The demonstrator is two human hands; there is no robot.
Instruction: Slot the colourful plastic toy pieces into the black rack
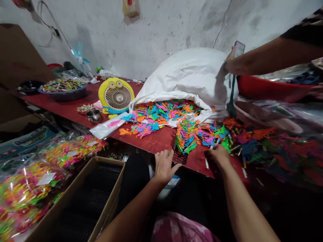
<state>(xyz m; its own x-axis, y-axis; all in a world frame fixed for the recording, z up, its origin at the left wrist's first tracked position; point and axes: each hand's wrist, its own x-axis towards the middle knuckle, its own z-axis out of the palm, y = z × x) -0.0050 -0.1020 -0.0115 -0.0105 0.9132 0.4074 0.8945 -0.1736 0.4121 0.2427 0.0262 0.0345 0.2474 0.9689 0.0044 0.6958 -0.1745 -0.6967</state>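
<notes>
My left hand (164, 165) lies over the front edge of the red table (148, 143), thumb spread and fingers extended, holding nothing I can see. Beside it is a black grid rack (180, 157) with a dense row of small colourful plastic toys (187, 136) standing in it. To the right, my right hand (220, 156) has its fingers curled together at the edge of a loose heap of similar toys (224, 134), some with pale sticks. What its fingertips pinch, if anything, is hidden. More toys (164, 112) spill from the mouth of a large white sack (186, 72).
A yellow fan (116, 95), a metal cup (94, 116) and a plastic bag (107, 127) stand left of the sack. Below are a carton of black racks (94, 195) and bagged toys (50, 168). Another person's arm (272, 57) holds a phone (239, 48) at right.
</notes>
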